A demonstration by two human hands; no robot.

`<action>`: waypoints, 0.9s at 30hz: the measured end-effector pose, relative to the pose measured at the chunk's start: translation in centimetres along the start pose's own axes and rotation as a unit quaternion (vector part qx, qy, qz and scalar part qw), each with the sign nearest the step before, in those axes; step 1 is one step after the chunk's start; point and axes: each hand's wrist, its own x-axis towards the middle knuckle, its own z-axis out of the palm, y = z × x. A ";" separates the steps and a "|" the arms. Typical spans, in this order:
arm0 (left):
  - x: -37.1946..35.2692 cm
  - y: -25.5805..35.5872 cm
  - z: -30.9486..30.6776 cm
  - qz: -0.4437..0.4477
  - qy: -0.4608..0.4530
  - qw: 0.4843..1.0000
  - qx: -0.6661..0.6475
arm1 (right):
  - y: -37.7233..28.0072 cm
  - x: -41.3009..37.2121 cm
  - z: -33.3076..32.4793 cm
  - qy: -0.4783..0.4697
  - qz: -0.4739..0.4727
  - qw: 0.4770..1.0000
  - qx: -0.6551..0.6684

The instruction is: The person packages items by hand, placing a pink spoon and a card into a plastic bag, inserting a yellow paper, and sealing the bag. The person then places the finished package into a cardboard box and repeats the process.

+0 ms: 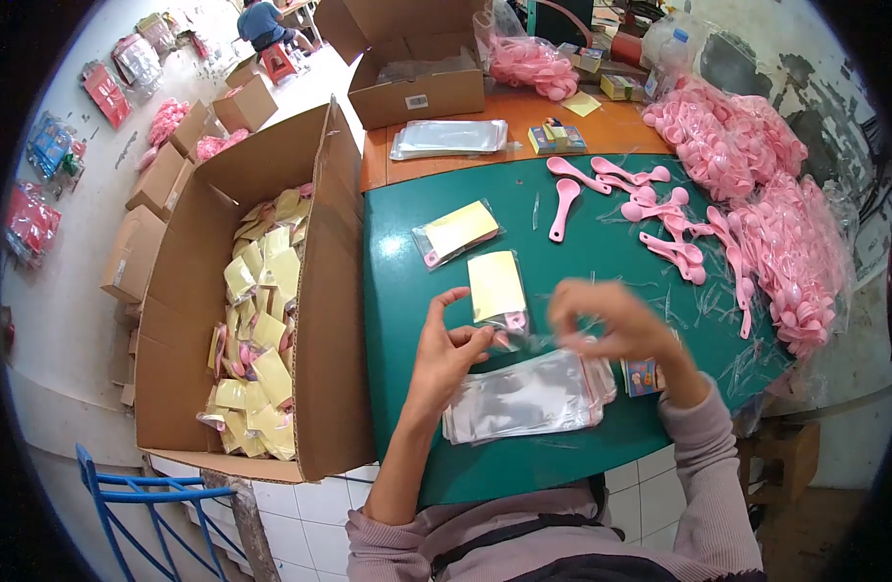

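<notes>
My left hand (444, 354) is at the lower edge of a clear plastic bag (512, 331). Its thumb and a curled finger meet at the bag's end, while the index finger stands apart. In the bag are a yellow card (495, 285) and a pink spoon, whose handle end (515, 319) shows below the card. My right hand (606, 318), smeared by motion, is just right of the bag with its fingers bent; what it may hold cannot be made out. Below both hands lies a stack of clear bags (528, 398). Another packed bag (458, 234) lies farther back.
Loose pink spoons (564, 209) and heaped bags of spoons (785, 252) occupy the table's right side. A tall cardboard box (339, 291) of packed bags stands left. Behind are more clear bags (449, 139) and an open box (417, 102). A seated person (262, 24) is far off.
</notes>
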 end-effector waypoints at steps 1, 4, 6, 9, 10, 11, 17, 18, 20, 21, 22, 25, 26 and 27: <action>-0.1 0.4 -0.1 -0.020 -0.006 0.999 -0.042 | 0.9 -0.8 -2.4 0.010 0.024 0.997 0.071; -0.1 0.0 0.0 -0.046 -0.032 0.995 -0.079 | 5.9 -4.7 -11.8 0.084 0.238 0.967 0.039; -0.1 0.2 0.1 -0.041 -0.029 0.995 -0.087 | 12.2 -11.2 -15.4 0.163 0.257 0.685 -0.662; -0.1 0.3 0.2 -0.021 -0.024 0.992 -0.123 | 7.0 -7.5 -10.9 0.183 0.200 0.752 -0.601; -0.2 0.1 0.3 -0.008 -0.025 0.988 -0.151 | 4.6 -4.7 -8.3 0.140 0.073 0.855 -0.494; -0.4 0.0 0.5 -0.013 -0.026 0.989 -0.147 | 2.5 -2.4 -5.5 0.066 0.090 0.922 -0.372; -0.4 0.6 -1.0 -0.006 -0.067 0.976 -0.206 | 4.0 0.7 2.6 0.104 0.016 0.973 -0.203; -0.6 1.4 -1.6 -0.014 -0.069 0.989 -0.133 | 3.9 0.6 2.5 0.104 0.017 0.973 -0.203; -0.8 1.9 -1.5 -0.025 -0.068 0.995 -0.062 | 3.4 0.3 2.3 0.124 0.056 0.986 -0.097; -0.8 1.9 -1.3 0.009 -0.050 0.998 0.043 | 3.5 0.3 2.2 0.123 0.058 0.986 -0.095; -0.8 1.7 -1.1 0.042 -0.033 0.987 0.149 | 3.5 0.2 2.2 0.116 0.057 0.988 -0.083; -0.2 0.3 -0.4 0.106 -0.019 0.963 0.246 | 3.8 -0.1 2.0 0.098 0.098 0.990 -0.028; 0.0 0.1 -0.3 0.132 -0.001 0.943 0.304 | 4.0 -0.2 1.8 0.086 0.137 0.987 0.011; 0.2 0.0 0.0 0.122 0.017 0.954 0.272 | 4.4 -0.3 1.8 0.086 0.139 0.986 0.012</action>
